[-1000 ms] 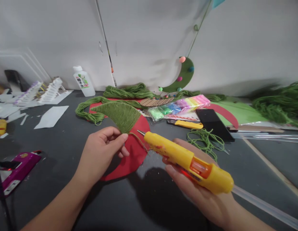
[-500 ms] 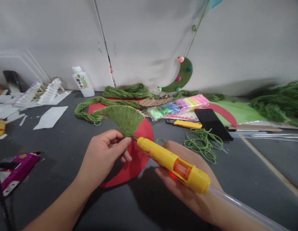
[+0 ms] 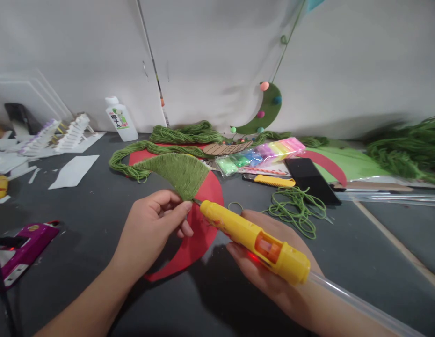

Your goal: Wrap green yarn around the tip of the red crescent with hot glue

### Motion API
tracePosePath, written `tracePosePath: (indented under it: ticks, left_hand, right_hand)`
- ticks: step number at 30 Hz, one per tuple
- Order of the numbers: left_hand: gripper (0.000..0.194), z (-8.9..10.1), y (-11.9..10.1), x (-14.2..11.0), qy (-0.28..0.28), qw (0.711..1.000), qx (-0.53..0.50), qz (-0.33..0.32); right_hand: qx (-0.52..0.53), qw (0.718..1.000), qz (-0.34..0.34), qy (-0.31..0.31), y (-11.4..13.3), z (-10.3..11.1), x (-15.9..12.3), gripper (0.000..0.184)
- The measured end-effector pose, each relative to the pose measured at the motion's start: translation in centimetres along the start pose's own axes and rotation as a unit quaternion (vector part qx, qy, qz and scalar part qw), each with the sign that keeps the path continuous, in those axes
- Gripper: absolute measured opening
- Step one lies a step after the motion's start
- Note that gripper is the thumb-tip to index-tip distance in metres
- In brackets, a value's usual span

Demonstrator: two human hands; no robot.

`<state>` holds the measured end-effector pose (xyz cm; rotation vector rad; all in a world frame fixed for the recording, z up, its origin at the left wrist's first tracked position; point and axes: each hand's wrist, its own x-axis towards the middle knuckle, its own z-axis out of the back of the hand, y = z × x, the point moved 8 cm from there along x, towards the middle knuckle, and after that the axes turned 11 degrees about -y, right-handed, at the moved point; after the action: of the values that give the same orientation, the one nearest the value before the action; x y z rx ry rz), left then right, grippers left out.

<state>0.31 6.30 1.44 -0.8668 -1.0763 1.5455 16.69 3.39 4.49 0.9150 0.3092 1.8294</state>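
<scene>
A red crescent cutout [image 3: 199, 243] is wound with green yarn [image 3: 178, 171] over its upper part; the lower part is bare red. My left hand [image 3: 156, 217] pinches the crescent at its inner edge, where the yarn winding ends. In my right hand [image 3: 273, 262] is a yellow hot glue gun [image 3: 235, 222], with a clear glue stick [image 3: 347, 297] sticking out of its back end. The gun's dark nozzle tip is at the yarn's edge, close to my left thumb. A red light glows under the gun.
Behind lie green yarn skeins [image 3: 185, 133], a bag of coloured pompoms [image 3: 259, 157], a yellow utility knife [image 3: 273, 181] and a black phone-like slab [image 3: 310, 180]. Loose yarn [image 3: 296, 210] tangles at right. A white bottle [image 3: 121, 119] stands back left; a purple device [image 3: 26, 250] sits left.
The lower point of the red crescent has dropped slightly and the crescent has turned a little. Both hands and the glue gun stay almost where they were.
</scene>
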Motion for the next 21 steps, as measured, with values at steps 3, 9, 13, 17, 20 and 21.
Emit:
tracePosePath:
  ticks: [3,9,13,17,20,21]
  left_hand:
    - [0.018,-0.01,0.17,0.01,0.003,1.000,-0.011,0.004]
    - [0.018,-0.13,0.33,0.05,0.009,1.000,-0.025,0.017]
    - [0.018,-0.24,0.42,0.05,0.014,0.999,-0.029,0.017]
    - [0.018,-0.18,0.47,0.09,0.010,0.999,-0.028,0.015]
    - [0.018,-0.16,0.48,0.09,0.010,0.999,-0.032,0.019]
    - [0.018,-0.16,0.50,0.07,0.011,0.999,-0.034,0.021]
  right_hand:
    - [0.009,1.000,-0.021,-0.007,-0.52,-0.04,-0.26,0.019]
    - [0.011,0.999,-0.028,-0.012,-0.85,-0.18,-0.59,0.015]
    - [0.023,0.999,-0.023,-0.028,-0.80,-0.12,-0.54,0.022]
    - [0.024,0.998,-0.051,-0.033,-1.04,0.05,-0.46,0.018]
    - [0.016,0.999,-0.044,-0.016,-0.79,-0.03,-0.46,0.022]
    - [0.017,0.999,-0.041,-0.017,-0.71,0.02,-0.47,0.023]
